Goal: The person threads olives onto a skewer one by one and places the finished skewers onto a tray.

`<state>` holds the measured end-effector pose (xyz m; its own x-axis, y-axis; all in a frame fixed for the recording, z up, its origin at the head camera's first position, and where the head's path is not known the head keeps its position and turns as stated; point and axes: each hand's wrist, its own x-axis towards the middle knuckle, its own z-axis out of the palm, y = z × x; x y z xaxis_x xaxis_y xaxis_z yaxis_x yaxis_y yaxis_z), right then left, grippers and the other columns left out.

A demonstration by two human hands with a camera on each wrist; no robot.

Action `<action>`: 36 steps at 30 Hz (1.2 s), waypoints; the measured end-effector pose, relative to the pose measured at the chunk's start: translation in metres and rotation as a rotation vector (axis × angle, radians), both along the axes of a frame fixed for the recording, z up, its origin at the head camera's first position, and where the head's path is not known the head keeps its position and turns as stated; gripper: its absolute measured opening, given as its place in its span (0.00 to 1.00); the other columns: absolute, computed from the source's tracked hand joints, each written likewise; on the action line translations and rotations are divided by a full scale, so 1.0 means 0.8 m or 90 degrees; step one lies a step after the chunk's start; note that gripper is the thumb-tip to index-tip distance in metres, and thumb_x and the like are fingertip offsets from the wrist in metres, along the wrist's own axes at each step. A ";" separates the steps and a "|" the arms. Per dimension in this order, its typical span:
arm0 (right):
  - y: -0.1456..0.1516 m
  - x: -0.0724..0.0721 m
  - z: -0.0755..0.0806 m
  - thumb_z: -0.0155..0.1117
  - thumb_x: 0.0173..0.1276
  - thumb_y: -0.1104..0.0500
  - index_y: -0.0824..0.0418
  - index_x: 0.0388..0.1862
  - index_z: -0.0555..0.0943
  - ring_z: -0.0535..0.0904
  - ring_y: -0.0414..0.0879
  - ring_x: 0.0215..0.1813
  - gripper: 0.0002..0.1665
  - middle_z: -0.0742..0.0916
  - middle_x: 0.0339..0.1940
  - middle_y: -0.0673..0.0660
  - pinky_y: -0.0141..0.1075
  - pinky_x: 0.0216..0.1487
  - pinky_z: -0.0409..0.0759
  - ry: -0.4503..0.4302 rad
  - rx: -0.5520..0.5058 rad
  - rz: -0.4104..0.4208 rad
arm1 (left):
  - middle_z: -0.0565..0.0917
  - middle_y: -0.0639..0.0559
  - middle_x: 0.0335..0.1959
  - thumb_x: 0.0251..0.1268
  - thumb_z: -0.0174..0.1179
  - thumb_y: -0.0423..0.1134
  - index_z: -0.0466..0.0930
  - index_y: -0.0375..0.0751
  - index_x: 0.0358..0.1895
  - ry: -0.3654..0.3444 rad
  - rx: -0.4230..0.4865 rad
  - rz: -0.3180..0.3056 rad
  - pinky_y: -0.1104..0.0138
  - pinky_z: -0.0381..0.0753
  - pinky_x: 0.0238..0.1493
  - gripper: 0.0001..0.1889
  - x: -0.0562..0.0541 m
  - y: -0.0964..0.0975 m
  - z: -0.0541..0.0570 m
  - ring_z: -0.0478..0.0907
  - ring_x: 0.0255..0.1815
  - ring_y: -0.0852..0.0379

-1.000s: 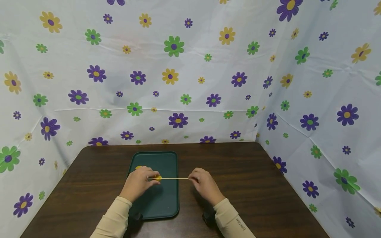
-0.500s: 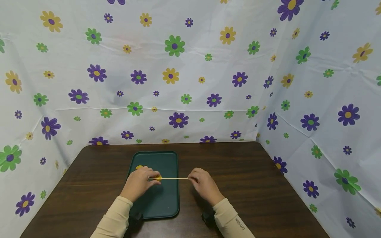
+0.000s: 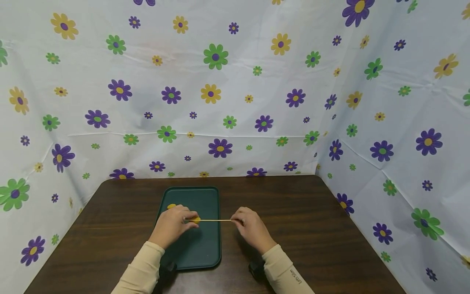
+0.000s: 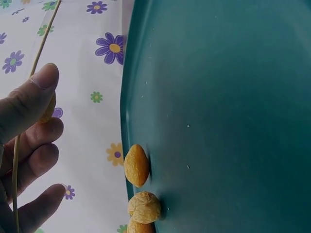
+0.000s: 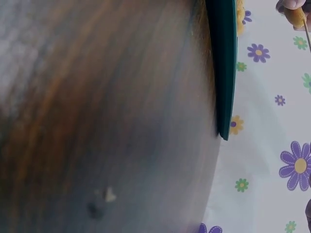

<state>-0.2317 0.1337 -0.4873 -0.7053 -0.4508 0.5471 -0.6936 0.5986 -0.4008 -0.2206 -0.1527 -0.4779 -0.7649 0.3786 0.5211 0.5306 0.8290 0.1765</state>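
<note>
My left hand [image 3: 170, 226] pinches a small wrinkled yellow-orange piece [image 4: 47, 110] between thumb and fingers, above the dark green tray [image 3: 205, 253]. A thin wooden skewer [image 3: 214, 220] runs level from this piece to my right hand [image 3: 253, 228], whose thumb and fingertips pinch its right end just beyond the tray's edge. The left wrist view shows the skewer passing the thumb and continuing down across the palm. In the right wrist view, the yellow-orange piece [image 5: 295, 17] is at the skewer's end in the left fingers.
Several wrinkled yellow pieces [image 4: 144, 207] lie along the tray's far left side. Under the tray is a dark brown wooden table [image 3: 293, 212]. A white flowered cloth [image 3: 242, 110] stands behind and beside the table. A small pale crumb [image 5: 110, 195] lies on the tabletop.
Both hands stay almost still, with the skewer level between them. The right hand has shifted very slightly to the left.
</note>
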 end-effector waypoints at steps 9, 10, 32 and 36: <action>-0.003 0.000 0.001 0.75 0.63 0.67 0.59 0.33 0.89 0.78 0.38 0.36 0.04 0.84 0.33 0.44 0.31 0.39 0.80 0.003 0.012 -0.008 | 0.85 0.65 0.27 0.42 0.82 0.47 0.90 0.57 0.34 0.009 -0.006 -0.008 0.68 0.81 0.30 0.13 0.001 0.002 0.003 0.78 0.30 0.64; -0.003 0.001 0.001 0.75 0.63 0.67 0.59 0.33 0.89 0.78 0.38 0.36 0.04 0.84 0.33 0.44 0.32 0.39 0.80 0.004 0.011 -0.008 | 0.84 0.65 0.27 0.42 0.82 0.47 0.90 0.57 0.34 0.010 -0.008 -0.009 0.68 0.81 0.30 0.13 0.002 0.002 0.004 0.78 0.30 0.64; -0.009 0.003 0.002 0.75 0.63 0.66 0.54 0.32 0.89 0.77 0.37 0.36 0.07 0.83 0.32 0.44 0.31 0.39 0.80 0.015 0.021 -0.010 | 0.84 0.64 0.26 0.42 0.82 0.46 0.90 0.56 0.33 0.001 -0.012 -0.007 0.70 0.80 0.29 0.13 0.003 0.007 0.007 0.77 0.29 0.64; -0.009 0.002 0.003 0.75 0.62 0.67 0.54 0.33 0.89 0.78 0.37 0.36 0.07 0.83 0.32 0.44 0.32 0.40 0.80 0.013 0.024 -0.008 | 0.84 0.64 0.26 0.42 0.82 0.46 0.90 0.56 0.33 0.006 -0.017 -0.013 0.70 0.80 0.30 0.13 0.002 0.008 0.005 0.77 0.29 0.64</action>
